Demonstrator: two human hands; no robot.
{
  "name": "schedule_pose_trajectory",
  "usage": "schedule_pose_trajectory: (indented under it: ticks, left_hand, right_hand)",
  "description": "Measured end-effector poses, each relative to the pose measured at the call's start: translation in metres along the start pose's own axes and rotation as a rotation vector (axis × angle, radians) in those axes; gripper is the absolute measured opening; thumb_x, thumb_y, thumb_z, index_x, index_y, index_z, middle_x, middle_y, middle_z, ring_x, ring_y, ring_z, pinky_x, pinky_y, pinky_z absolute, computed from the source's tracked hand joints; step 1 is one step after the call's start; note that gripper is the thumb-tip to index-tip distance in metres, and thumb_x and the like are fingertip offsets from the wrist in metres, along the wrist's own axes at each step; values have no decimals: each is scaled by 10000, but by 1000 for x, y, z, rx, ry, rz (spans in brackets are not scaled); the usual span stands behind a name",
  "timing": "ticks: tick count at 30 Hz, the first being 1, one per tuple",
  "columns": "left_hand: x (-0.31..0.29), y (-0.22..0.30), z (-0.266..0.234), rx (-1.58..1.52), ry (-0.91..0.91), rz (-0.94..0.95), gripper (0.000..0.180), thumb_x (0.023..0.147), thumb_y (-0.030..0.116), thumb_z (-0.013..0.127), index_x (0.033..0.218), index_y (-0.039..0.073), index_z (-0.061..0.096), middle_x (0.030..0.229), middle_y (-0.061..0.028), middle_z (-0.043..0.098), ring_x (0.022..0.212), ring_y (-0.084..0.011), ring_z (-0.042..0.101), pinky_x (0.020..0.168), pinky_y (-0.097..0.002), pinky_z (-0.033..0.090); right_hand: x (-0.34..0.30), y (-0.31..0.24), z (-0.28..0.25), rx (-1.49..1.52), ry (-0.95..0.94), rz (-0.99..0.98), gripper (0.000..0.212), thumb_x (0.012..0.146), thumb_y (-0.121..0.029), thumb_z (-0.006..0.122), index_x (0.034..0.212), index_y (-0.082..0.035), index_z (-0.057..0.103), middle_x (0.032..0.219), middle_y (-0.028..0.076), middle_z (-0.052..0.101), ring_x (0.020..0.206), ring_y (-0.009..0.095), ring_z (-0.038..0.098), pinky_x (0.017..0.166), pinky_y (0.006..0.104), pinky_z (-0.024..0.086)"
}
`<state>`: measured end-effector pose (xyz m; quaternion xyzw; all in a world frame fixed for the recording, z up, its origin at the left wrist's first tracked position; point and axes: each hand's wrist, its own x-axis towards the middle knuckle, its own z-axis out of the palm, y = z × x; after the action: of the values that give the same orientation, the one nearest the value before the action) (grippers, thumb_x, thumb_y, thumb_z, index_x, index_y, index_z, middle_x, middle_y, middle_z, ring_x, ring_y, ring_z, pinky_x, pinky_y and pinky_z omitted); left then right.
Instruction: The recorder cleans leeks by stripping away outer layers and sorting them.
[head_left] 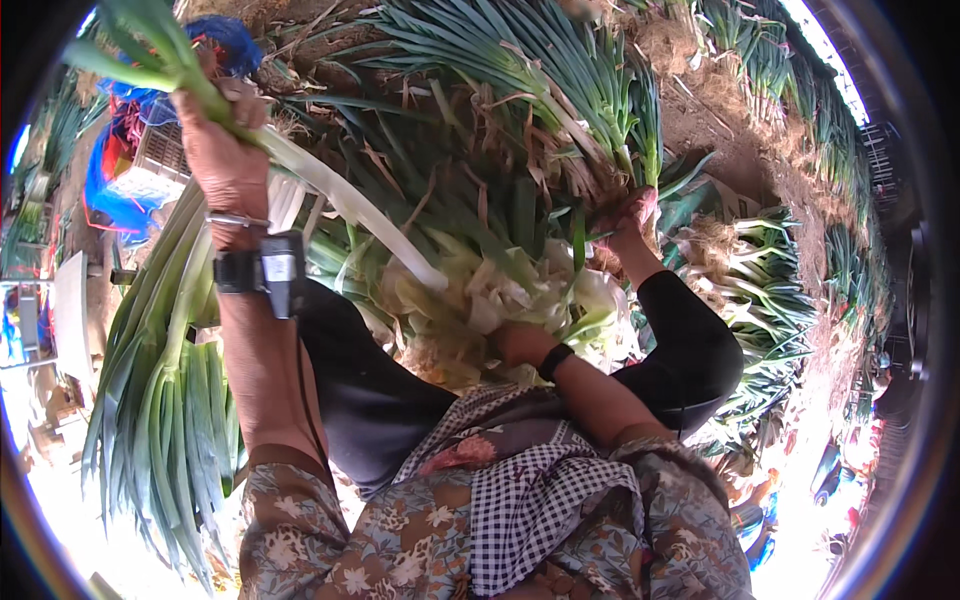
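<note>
My left hand [228, 150] is raised at the upper left, closed around a leek [340, 195]. Green leaves stick out above the fist, and the white shank slants down to the right over the pile. Low in the middle, my right hand [522, 345] is curled at the edge of pale peeled leek leaves [585, 315]. Its fingertips are hidden, and what they grip cannot be made out. A tangle of stringy roots [440, 355] lies just left of that hand.
More leeks [165, 400] lie to my left, white ends away from me. A green bundle [540, 80] lies ahead, over dry leaves. On the right is a row of leeks with roots [760, 290]. Blue netting [115, 185] and a crate [165, 150] stand at the far left.
</note>
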<state>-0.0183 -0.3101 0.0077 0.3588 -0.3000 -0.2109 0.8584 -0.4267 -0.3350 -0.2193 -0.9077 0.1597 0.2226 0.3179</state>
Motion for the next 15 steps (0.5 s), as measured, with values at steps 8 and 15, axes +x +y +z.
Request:
schedule_pose_trajectory:
  ticks: [8, 15]
  left_hand:
    - [-19, 3, 5, -266, 21, 19, 620, 823, 453, 708, 1284, 89, 508, 778, 0, 422, 642, -117, 382, 580, -246, 343]
    - [-39, -3, 29, -238, 112, 10, 643, 889, 506, 600, 1381, 119, 450, 825, -19, 463, 713, -132, 415, 672, -297, 377]
  right_hand:
    - [-5, -118, -163, 546, 287, -283, 200, 886, -150, 623, 1017, -2, 592, 859, 179, 623, 709, 328, 630, 616, 406, 500]
    - [40, -165, -201, 127, 1023, -227, 200, 896, -172, 623, 940, -2, 528, 837, 147, 628, 708, 354, 646, 564, 443, 482]
